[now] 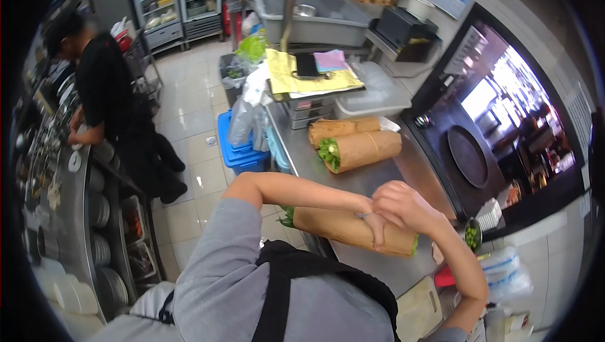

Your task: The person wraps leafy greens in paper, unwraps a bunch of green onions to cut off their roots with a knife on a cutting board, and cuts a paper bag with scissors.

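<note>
A brown-paper-wrapped bundle of greens (328, 228) lies on the steel counter right in front of me, leafy ends showing at both sides. My left hand (376, 223) grips it from above, fingers pressed on the paper. A thin bluish band (363, 215) shows at the left wrist or hand. Just over that hand, my right hand (403, 206) is closed with curled fingers; what is in them is hidden. Farther back rest a second wrapped bundle (365, 151), tied with a thin band and showing green leaves, and another paper roll (334, 131) behind it.
A co-worker (110, 83) in black stands at the left counter. A blue bin (239, 146) sits beside my steel counter (372, 184). On the right are a pass-through window with a round tray (467, 156), a bowl of green pieces (472, 235) and a cutting board (421, 304).
</note>
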Demonstrator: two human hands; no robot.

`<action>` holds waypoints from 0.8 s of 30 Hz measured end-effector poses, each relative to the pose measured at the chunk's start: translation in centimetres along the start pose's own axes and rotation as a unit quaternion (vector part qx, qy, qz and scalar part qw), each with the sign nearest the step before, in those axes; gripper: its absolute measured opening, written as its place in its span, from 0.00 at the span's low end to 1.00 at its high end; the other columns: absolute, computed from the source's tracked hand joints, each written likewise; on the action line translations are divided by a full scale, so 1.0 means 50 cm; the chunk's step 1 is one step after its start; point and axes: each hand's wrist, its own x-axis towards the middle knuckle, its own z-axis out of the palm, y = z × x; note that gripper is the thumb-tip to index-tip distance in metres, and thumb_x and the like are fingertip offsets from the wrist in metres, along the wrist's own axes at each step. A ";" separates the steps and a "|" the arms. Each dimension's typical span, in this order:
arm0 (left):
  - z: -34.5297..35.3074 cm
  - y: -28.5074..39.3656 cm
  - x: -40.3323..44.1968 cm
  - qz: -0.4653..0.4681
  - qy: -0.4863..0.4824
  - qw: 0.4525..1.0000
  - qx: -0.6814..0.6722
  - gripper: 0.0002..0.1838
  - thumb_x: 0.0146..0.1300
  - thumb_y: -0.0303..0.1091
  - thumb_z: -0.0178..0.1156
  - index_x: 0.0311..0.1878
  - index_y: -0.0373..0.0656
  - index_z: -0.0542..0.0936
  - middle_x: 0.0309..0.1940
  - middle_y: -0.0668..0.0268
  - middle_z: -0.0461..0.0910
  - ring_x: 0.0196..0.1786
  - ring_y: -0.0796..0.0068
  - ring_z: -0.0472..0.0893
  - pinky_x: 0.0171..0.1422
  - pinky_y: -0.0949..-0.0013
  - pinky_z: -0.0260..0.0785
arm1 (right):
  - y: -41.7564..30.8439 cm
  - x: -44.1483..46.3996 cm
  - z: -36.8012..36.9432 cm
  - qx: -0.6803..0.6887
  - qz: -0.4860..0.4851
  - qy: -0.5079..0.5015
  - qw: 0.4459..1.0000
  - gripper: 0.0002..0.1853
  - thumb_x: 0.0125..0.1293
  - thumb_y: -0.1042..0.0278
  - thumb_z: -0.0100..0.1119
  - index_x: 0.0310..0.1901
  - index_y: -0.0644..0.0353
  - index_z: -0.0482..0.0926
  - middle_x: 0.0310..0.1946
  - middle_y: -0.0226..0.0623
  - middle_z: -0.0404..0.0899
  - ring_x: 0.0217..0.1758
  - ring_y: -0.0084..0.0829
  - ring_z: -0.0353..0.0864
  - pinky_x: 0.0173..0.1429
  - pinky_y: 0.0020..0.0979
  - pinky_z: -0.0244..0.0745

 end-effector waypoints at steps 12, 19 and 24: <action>-0.075 -0.067 -0.007 -0.066 0.042 0.996 0.048 0.51 0.29 0.42 0.78 0.61 0.36 0.65 0.54 0.59 0.71 0.58 0.67 0.69 0.64 0.65 0.60 | -0.078 -0.144 -0.085 -0.136 0.499 -0.243 0.821 0.09 0.59 0.68 0.51 0.39 0.56 0.79 0.26 0.43 0.81 0.38 0.45 0.82 0.41 0.41 0.76; -0.061 -0.088 0.038 -0.030 0.089 0.996 0.014 0.52 0.24 0.47 0.79 0.57 0.36 0.67 0.52 0.58 0.73 0.57 0.66 0.72 0.62 0.67 0.63 | -0.084 -0.218 -0.011 -0.151 0.583 -0.156 0.783 0.34 0.42 0.68 0.72 0.51 0.62 0.64 0.27 0.43 0.82 0.33 0.44 0.84 0.31 0.39 0.77; -0.053 -0.066 0.050 -0.032 0.085 0.995 0.042 0.51 0.28 0.44 0.78 0.59 0.36 0.65 0.52 0.59 0.73 0.57 0.66 0.71 0.63 0.66 0.61 | -0.073 -0.262 0.014 -0.109 0.628 -0.104 0.763 0.47 0.35 0.66 0.77 0.59 0.59 0.58 0.27 0.46 0.81 0.37 0.48 0.82 0.38 0.41 0.76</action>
